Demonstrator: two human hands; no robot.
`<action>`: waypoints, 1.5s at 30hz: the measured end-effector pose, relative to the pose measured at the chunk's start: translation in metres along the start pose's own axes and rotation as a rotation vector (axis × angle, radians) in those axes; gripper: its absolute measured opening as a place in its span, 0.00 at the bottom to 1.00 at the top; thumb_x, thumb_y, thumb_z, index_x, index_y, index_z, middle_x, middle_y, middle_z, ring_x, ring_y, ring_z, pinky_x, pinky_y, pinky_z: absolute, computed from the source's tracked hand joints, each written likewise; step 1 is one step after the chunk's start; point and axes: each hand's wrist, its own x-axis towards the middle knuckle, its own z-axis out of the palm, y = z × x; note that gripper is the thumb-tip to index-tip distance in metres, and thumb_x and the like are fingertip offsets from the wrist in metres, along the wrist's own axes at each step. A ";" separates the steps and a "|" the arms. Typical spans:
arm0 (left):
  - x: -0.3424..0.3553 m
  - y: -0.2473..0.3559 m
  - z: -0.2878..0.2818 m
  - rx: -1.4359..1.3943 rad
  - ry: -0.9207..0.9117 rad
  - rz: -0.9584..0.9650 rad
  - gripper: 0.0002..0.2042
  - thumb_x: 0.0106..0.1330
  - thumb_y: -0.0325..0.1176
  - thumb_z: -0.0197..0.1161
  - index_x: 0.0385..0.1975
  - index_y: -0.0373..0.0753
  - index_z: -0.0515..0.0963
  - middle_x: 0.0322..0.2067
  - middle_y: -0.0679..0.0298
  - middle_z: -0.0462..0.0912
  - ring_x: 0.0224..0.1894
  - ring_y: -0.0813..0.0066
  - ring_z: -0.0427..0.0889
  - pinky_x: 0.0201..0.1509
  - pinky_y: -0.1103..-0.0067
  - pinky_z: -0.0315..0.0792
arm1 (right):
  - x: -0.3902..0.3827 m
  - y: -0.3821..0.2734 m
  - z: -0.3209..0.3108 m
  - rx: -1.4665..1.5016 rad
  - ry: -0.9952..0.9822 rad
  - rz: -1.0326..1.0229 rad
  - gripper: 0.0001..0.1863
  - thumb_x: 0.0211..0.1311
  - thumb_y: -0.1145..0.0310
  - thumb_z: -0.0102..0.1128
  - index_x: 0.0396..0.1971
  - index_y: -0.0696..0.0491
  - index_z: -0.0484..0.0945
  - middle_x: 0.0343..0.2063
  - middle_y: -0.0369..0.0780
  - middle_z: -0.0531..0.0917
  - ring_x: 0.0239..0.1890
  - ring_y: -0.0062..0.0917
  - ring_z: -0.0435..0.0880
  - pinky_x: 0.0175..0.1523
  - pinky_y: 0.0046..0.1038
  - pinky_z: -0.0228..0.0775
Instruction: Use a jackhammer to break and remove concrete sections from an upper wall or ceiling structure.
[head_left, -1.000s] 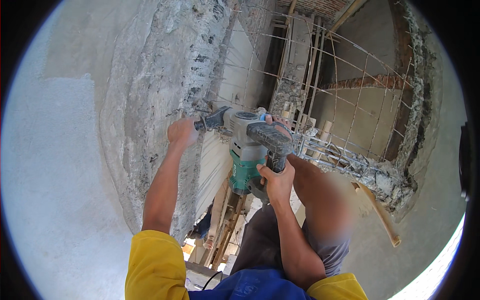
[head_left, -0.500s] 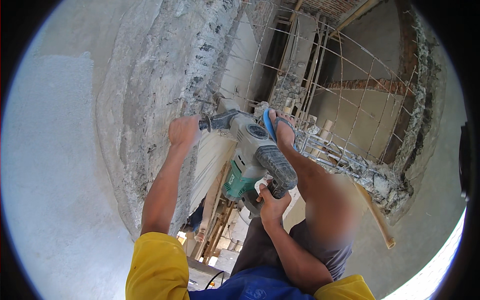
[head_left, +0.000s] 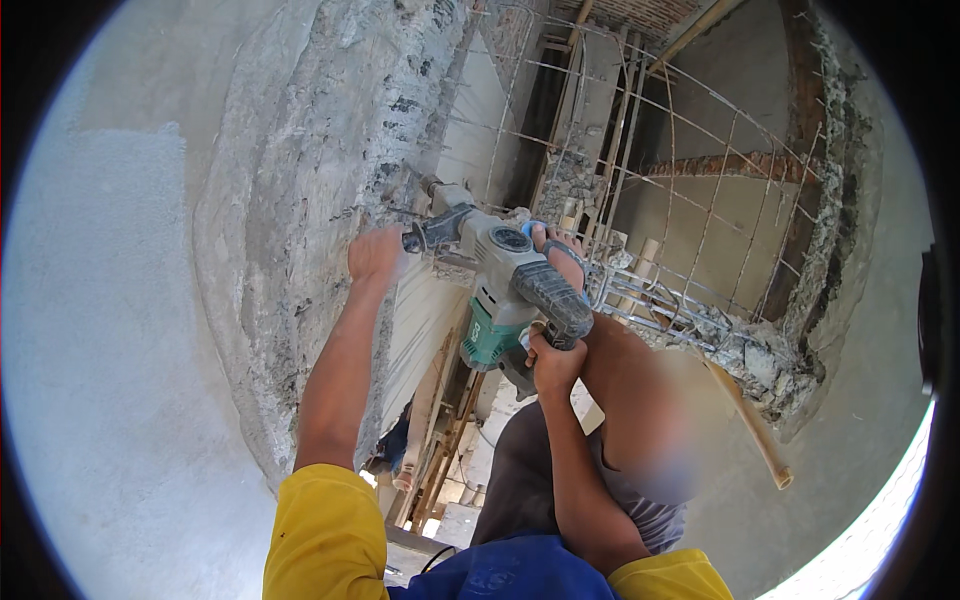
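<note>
A grey and green demolition hammer [head_left: 495,285] slants across the middle of the view, its nose toward the chipped concrete edge [head_left: 395,110] on the left. My left hand [head_left: 376,254] is closed round the black side handle [head_left: 443,230] near its nose. My right hand [head_left: 556,364] wraps the dark rear grip, with some fingers hidden behind it. The bit is hard to make out against the rough concrete, so I cannot tell how deep it sits. My foot [head_left: 565,258], in a blue sandal, rests just right of the tool.
Beyond the hammer, a grid of thin rebar [head_left: 710,215] spans a gap in the broken concrete. Rubble [head_left: 750,365] lines its right edge, with a bamboo pole [head_left: 748,420] nearby. Smooth grey plaster [head_left: 95,330] lies at the left. Below, wooden poles [head_left: 447,445] show through an opening.
The hammer has shifted slightly up and right in view, its rear end raised, with both hands still on it. My right knee and leg appear lower and closer behind the tool.
</note>
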 end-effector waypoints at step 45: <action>0.036 0.012 -0.006 0.002 -0.047 -0.013 0.11 0.56 0.29 0.54 0.37 0.45 0.80 0.34 0.53 0.83 0.39 0.56 0.83 0.41 0.64 0.76 | 0.054 -0.034 0.015 -0.113 -0.094 -0.034 0.06 0.45 0.80 0.61 0.25 0.61 0.75 0.14 0.38 0.75 0.10 0.22 0.71 0.13 0.25 0.61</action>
